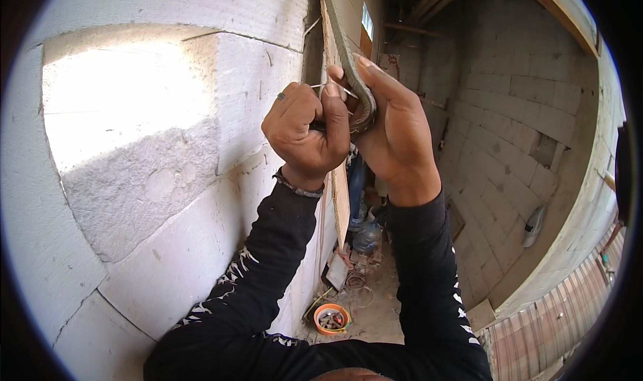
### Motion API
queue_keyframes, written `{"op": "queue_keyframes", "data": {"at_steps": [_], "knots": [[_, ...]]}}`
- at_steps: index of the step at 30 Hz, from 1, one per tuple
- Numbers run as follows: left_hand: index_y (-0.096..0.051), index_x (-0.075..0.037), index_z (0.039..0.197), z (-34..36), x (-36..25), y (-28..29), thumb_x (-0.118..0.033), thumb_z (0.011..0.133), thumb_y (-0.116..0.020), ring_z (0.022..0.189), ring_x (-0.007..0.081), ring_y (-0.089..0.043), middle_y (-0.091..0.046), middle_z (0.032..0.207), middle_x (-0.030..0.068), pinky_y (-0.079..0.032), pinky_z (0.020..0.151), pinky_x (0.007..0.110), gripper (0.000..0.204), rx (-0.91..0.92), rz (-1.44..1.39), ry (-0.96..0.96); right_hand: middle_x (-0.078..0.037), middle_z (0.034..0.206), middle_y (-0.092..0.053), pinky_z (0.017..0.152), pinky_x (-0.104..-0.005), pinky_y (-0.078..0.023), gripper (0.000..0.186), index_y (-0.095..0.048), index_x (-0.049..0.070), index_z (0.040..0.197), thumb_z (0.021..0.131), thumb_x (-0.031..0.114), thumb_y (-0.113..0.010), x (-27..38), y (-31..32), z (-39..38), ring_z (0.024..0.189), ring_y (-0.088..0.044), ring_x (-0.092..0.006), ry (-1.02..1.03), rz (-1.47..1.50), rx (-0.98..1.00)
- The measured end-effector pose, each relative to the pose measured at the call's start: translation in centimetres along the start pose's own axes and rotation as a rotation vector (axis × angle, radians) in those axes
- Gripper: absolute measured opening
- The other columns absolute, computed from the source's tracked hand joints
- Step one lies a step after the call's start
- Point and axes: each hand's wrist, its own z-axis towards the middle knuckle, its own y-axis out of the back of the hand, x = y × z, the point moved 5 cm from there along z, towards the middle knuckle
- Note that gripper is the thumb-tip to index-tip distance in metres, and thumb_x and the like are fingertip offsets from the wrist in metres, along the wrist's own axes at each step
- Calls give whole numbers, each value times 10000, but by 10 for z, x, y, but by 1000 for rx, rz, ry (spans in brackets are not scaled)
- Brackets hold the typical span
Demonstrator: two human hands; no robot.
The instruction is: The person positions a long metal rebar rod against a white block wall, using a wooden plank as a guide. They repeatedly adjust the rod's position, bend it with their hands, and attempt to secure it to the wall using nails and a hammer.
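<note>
Raised before me, a grey-green flexible hose or cable comes down from the top and bends round between my hands. My right hand is curled about the bend, its thumb pointing up alongside. On the other side my left hand is closed in a pinch, thumb uppermost. A thin white strip, like a tie or wire, passes at the left thumb tip and crosses toward the hose. My fingers hide the strip's middle and the inner side of the bend.
A pale block wall with a sunlit recess stands close on the left. Below, an orange bucket holds small items, near a large clear bottle and coiled cable. A wooden board edge runs down behind my hands. Corrugated sheeting lies lower right.
</note>
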Motion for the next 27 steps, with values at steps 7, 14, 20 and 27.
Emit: {"op": "queue_keyframes", "data": {"at_steps": [7,14,20,27], "knots": [[-479,2,1165,-71,36,6,-502,1030,-396,880,173,-529,-586,1068,146,-456,781,314,528,-314,-339,350,29,665,-371,438,-167,-285,104,-491,7,943,1007,89,-488,3,-18,9,513,-298,-36,-15,128,-29],[-467,9,1282,-225,101,-2,-357,904,-656,1153,322,-497,-520,1242,195,-379,1008,443,560,164,229,555,-36,715,-481,504,-245,-344,86,-506,35,833,909,36,-546,4,-71,7,578,-426,-105,134,126,-81],[-549,-27,1262,-247,120,-15,-250,802,-741,1194,376,-526,-604,1228,182,-359,1040,491,546,636,457,518,-82,847,-556,477,-247,-375,209,-569,-54,1025,914,119,-601,11,-34,13,576,-443,-86,182,-259,-122],[-496,-18,1300,-249,126,-22,-325,835,-698,1213,422,-513,-568,1277,201,-336,1065,579,593,922,659,493,-75,754,-543,561,-285,-449,617,-586,-90,953,728,441,-806,21,-34,20,610,-488,-150,453,-883,316]]}}
